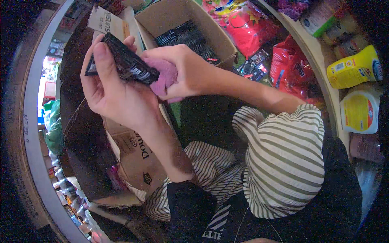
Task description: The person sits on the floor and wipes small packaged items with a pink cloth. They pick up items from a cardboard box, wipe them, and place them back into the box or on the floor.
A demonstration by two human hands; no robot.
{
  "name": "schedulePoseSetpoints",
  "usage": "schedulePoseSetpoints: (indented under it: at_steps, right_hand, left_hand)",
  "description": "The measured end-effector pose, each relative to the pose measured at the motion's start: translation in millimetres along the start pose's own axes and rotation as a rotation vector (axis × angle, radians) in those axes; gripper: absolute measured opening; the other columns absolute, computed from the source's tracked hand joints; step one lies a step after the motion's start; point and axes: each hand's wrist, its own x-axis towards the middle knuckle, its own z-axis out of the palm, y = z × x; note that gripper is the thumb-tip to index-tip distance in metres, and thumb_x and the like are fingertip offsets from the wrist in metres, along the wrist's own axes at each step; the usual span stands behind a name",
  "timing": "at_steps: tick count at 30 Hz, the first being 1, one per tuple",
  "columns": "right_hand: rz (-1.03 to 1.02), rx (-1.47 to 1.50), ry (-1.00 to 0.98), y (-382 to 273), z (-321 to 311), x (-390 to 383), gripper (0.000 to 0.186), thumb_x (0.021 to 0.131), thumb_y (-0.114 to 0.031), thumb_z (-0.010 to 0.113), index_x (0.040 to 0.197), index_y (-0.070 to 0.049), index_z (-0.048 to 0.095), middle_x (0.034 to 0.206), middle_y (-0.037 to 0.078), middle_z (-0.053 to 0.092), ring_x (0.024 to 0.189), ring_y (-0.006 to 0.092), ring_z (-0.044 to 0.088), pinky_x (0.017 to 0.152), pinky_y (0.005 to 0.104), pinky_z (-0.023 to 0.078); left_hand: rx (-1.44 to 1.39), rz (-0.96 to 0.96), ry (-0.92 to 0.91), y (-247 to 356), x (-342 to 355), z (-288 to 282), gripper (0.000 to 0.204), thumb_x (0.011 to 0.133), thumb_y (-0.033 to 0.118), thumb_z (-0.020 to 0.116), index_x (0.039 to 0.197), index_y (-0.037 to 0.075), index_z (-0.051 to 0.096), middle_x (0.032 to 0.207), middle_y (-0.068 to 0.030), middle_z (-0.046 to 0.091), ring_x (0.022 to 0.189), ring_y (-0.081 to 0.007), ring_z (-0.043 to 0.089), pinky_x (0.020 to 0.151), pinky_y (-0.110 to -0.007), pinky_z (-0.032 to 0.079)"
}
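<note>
My left hand is raised at the upper left, its thumb and fingers closed around a black, glossy sachet pack. The pack is tilted, and its lower right end meets a pink cloth. That cloth is bunched in my right hand, which comes across from the right with its fingers curled; part of them is hidden behind the cloth. Just beyond my hands, an open cardboard box holds more black sachets.
Red and pink packets lie right of the box, with small shiny sachets near them. Along the right shelf stand a yellow bottle and a white-and-yellow container. A large open carton is at the left, below my left arm.
</note>
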Motion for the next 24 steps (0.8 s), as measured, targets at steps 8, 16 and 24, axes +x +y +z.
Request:
schedulePoseSetpoints:
  at_steps: [8, 16, 24]
  right_hand:
    - [-0.126, -0.462, 0.103, 69.8, -5.6, -10.4, 0.038, 0.055, -0.008, 0.069, 0.092, -0.004, 0.062, 0.076, 0.013, 0.059, 0.069, 0.0223, 0.061, 0.064, 0.0308, 0.048]
    - [-0.245, -0.755, 0.300, 61.4, -42.2, 19.9, 0.038, 0.061, -0.003, 0.063, 0.098, -0.011, 0.063, 0.078, 0.010, 0.060, 0.074, 0.0257, 0.060, 0.068, 0.0308, 0.047]
    - [-0.139, -0.646, 0.535, 91.4, -60.1, 50.8, 0.021, 0.070, -0.008, 0.067, 0.090, -0.004, 0.065, 0.074, 0.009, 0.063, 0.069, 0.0210, 0.063, 0.066, 0.0269, 0.047]
  left_hand:
    - [-0.034, 0.065, -0.092, 26.8, -0.5, -8.7, 0.031, 0.089, 0.027, 0.052, 0.106, 0.001, 0.049, 0.091, -0.0182, 0.060, 0.082, -0.0252, 0.061, 0.071, -0.034, 0.053]
    - [-0.520, -0.077, -0.352, 66.9, -0.3, -20.9, 0.020, 0.087, 0.027, 0.051, 0.091, 0.010, 0.062, 0.087, -0.0065, 0.060, 0.081, -0.0189, 0.057, 0.086, -0.035, 0.042]
    - [-0.727, -0.118, -0.748, 42.5, -3.1, -18.1, 0.011, 0.081, 0.021, 0.062, 0.082, 0.010, 0.062, 0.087, -0.0057, 0.052, 0.085, -0.0233, 0.058, 0.082, -0.040, 0.042]
